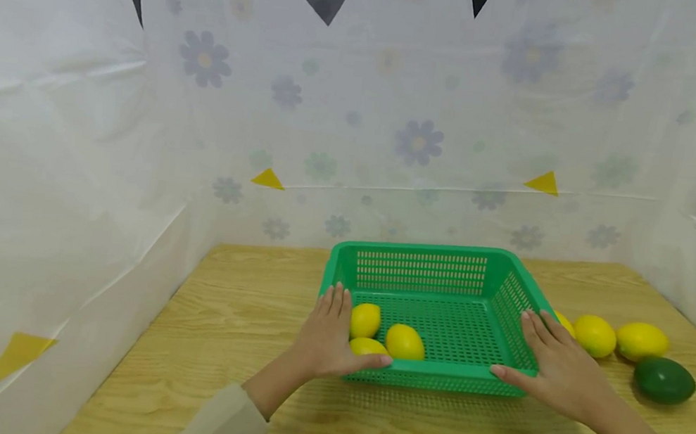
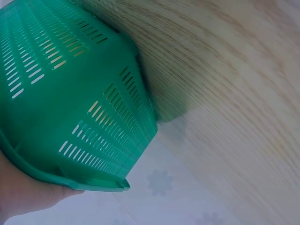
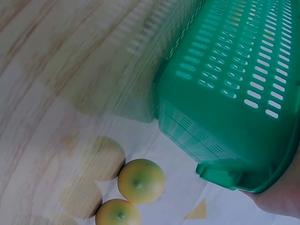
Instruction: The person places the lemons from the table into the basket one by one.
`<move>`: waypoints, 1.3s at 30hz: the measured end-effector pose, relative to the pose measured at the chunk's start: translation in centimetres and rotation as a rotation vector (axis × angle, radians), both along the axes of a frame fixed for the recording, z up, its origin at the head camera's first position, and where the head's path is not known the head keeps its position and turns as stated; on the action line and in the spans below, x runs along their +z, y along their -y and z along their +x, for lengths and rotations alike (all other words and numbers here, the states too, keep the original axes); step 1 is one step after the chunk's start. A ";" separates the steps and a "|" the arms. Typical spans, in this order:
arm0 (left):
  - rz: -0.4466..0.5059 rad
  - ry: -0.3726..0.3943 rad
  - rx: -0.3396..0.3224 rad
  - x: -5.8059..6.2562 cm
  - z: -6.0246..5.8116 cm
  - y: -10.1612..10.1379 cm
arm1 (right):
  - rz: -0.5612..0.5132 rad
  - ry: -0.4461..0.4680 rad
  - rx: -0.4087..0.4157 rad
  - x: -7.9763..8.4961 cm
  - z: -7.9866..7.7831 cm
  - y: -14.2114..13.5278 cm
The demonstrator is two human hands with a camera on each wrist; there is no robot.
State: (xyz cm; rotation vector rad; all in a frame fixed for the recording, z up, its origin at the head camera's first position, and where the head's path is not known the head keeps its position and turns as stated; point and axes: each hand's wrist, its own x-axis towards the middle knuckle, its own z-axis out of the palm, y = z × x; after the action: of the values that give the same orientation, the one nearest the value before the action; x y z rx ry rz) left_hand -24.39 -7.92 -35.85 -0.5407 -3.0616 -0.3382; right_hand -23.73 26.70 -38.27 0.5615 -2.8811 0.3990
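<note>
A green plastic basket with slotted walls sits on the table, holding three lemons in its near left part. My left hand lies over the near left corner, fingers straight along the side rim and thumb on the front rim. At the near right corner my right hand rests the same way, its thumb on the front rim. In the left wrist view, the basket wall fills the left side with part of the hand below the rim. Neither palm shows fully.
Right of the basket lie several lemons and a dark green avocado on the wooden table. Two lemons show in the right wrist view. A white flowered sheet hangs behind and at both sides.
</note>
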 end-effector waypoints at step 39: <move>-0.006 0.004 0.004 0.2 0.2 -0.1 | -0.001 0.030 0.020 0.4 0.1 -0.1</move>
State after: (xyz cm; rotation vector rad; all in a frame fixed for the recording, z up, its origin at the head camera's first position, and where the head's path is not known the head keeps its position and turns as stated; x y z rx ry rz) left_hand -24.16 -7.85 -35.66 -0.5349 -3.0681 -0.3301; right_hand -23.67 26.80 -37.88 0.5901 -2.9052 0.4157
